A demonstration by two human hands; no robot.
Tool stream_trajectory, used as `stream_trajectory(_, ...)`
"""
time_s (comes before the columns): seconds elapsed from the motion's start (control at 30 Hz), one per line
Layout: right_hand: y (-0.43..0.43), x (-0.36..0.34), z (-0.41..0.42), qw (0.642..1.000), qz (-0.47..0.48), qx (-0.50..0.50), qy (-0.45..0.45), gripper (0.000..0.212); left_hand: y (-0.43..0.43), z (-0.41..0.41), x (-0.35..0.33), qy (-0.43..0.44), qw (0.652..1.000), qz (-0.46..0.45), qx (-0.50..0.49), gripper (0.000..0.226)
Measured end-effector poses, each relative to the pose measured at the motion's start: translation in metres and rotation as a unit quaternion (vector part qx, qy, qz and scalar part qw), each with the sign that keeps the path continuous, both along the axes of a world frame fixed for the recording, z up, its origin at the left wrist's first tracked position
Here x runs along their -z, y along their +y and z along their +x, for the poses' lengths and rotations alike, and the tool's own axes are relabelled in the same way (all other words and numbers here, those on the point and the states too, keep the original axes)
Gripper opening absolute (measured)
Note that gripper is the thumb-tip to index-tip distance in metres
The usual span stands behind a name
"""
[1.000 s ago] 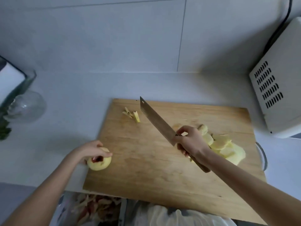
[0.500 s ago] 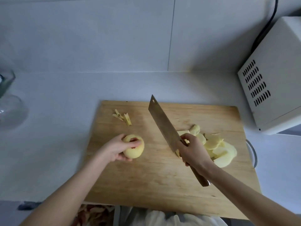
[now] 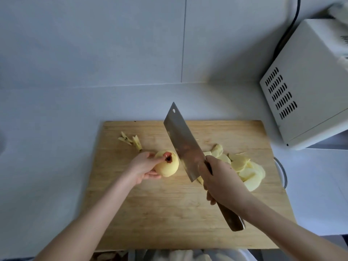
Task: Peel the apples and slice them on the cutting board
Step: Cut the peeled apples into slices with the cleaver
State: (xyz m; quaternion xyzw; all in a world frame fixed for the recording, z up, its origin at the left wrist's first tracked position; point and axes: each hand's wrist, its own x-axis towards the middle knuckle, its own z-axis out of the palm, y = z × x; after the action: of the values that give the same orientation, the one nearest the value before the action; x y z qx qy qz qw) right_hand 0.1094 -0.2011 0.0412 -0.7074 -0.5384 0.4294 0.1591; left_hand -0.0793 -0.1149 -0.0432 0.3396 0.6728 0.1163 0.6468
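Note:
A peeled yellow apple with a patch of red skin around its stem hollow lies on the wooden cutting board. My left hand grips it from the left side. My right hand holds the dark handle of a cleaver, whose broad blade stands just right of the apple and points away from me. A heap of pale apple slices lies on the board's right part, partly hidden behind my right hand.
Small core scraps lie near the board's far left corner. A white appliance with vent slots stands at the right, its cable running up the tiled wall. A round rim peeks out beyond the board's right edge.
My left hand carried the apple from the board's left edge toward the middle. The cleaver swung closer to the apple, its blade now beside it.

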Motion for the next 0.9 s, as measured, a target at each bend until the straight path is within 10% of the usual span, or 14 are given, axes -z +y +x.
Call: stream_trajectory(0.9,0.004,0.012,-0.069,0.966,-0.025,-0.12,-0.229,0.011,-0.006,-0.014,0.015,-0.026,0.996,0.081,-0.028,0.051)
